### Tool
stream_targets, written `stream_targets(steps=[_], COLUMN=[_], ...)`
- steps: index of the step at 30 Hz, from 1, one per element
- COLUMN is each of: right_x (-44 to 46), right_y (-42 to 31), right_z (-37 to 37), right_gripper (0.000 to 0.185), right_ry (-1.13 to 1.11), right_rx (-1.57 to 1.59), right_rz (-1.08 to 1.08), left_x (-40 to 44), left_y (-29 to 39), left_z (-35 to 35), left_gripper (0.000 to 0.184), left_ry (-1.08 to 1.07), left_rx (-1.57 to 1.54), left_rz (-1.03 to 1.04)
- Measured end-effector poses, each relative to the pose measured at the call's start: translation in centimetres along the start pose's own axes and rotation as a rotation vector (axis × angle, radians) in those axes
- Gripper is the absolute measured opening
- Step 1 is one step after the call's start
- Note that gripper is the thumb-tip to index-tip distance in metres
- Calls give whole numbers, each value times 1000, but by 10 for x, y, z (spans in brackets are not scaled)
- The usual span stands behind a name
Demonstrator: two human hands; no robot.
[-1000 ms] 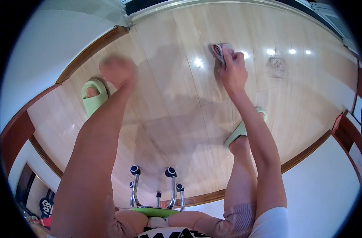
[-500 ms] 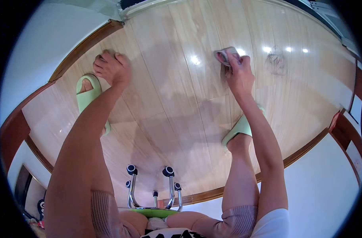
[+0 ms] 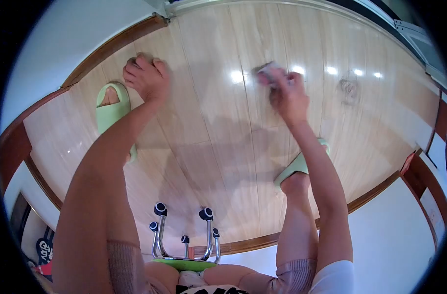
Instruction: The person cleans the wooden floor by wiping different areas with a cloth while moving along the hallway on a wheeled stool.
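Note:
My right hand is closed on a folded cloth, whitish and grey with a dull pink patch, low over the pale wood floor. Motion smears both hand and cloth. On the left, my left hand is held low over the boards with its fingers curled in, just beyond the left slipper; whether anything is inside cannot be seen. A dark tangle like loose hair lies on the floor to the right of the cloth.
Light green slippers, the left one and the right one, are on my feet. Beneath me stands a green-seated stool with chrome legs on casters. Brown baseboard edges the white walls. A door track crosses the far side.
My right hand has moved slightly left with the cloth and become more blurred. My left hand stays curled. The whole view has shifted a little.

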State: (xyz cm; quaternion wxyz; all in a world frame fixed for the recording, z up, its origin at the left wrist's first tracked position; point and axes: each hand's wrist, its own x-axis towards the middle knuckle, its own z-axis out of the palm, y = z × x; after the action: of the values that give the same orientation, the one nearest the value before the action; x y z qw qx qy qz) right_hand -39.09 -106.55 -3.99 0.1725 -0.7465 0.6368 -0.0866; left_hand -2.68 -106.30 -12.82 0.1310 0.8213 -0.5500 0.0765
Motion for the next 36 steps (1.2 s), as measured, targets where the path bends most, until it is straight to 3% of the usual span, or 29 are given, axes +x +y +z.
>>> stream_targets(steps=[2,4,6,8,11,12,13,14,16,19,21,23,26,29,32,35,36], right_x=[11,1,-29,-45,-21,4,16,32,53,51,31,14,32,69,89,71,65], right_y=[-14,-50,-90,-130,-111,-101,-66,-51,-37,-67,-111,-161,-154,-82,-51,-90,-126], right_z=[-6,2,30,70,70,45,46,25,10,20,54,88,83,55,13,21,21], right_gripper=[57,58,54,43,31,25,25,34,47,51,51,40,36,43,49,48,47], right_ry=[58,45,-179,-388,-446,-401,-145,-13,138,189,-7,-215,-161,-32,122,182,172], right_rx=[-38,-2,198,349,300,623,410,56,-124,-37,151,491,403,130,-181,3,144], right_rz=[76,84,-236,-402,-360,45,-189,-199,35,71,-249,-305,-433,-81,88,39,-232], left_x=[-5,0,-1,0,1,3,6,11,14,11,7,4,6,12,22,33,31], left_y=[-17,1,3,2,2,2,2,0,-10,-20,-21,-19,-20,-34,-50,-57,-67], left_z=[25,4,-4,-2,-8,-15,-27,-35,-43,-47,-46,-42,-45,-49,-56,-70,-62], left_gripper=[50,51,50,47,48,48,49,50,51,55,58,61,61,56,54,55,54], left_ry=[-20,38,57,51,31,-57,-143,-219,-262,-244,-209,-173,-179,-314,-305,-345,-336], left_rx=[-41,-14,12,21,-20,-45,-68,-95,-114,-150,-148,-117,-169,-212,-374,-529,-675], left_rz=[-23,-14,-16,-25,-23,-29,-39,-47,6,72,99,113,113,92,144,15,-26])
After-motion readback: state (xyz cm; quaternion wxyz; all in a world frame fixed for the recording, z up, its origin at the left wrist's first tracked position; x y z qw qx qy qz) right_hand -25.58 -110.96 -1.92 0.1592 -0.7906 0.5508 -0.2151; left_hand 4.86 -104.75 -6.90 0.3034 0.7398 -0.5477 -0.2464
